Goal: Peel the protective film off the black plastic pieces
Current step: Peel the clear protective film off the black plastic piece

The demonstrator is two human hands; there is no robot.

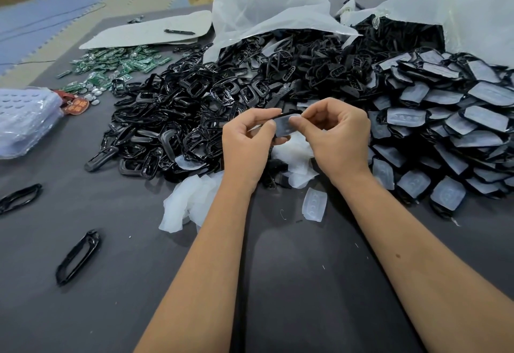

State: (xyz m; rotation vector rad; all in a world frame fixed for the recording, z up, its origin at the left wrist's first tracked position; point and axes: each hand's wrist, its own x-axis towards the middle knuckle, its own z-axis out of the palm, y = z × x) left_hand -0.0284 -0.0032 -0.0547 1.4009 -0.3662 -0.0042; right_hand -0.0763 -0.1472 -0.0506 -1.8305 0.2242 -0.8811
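While both hands work so close together over the heaps, the main risk, as I judge it, is a slip: the left hand [244,141] pinches the near end of one black piece [286,124] between thumb and curled fingers, and if that hold loosens as the film is pulled, the piece could drop among the bare black frames [172,119] on the left and be lost there. The film [285,127] is thin and cloudy, so a hard tug could tear it and leave a scrap stuck on. Peeled film scraps [186,202] lie just under the wrists on the grey table [125,283], and they could cling to a sleeve or get swept back into the stock.

The piece in hand is held above the table, between the two heaps; it is small, flat and black, its upper face covered by the whitish film. The right hand [336,135] has its thumb and forefinger closed on the far end of the film, the other fingers curled. To the right lies the heap of covered pieces [445,127], each with its pale film on.
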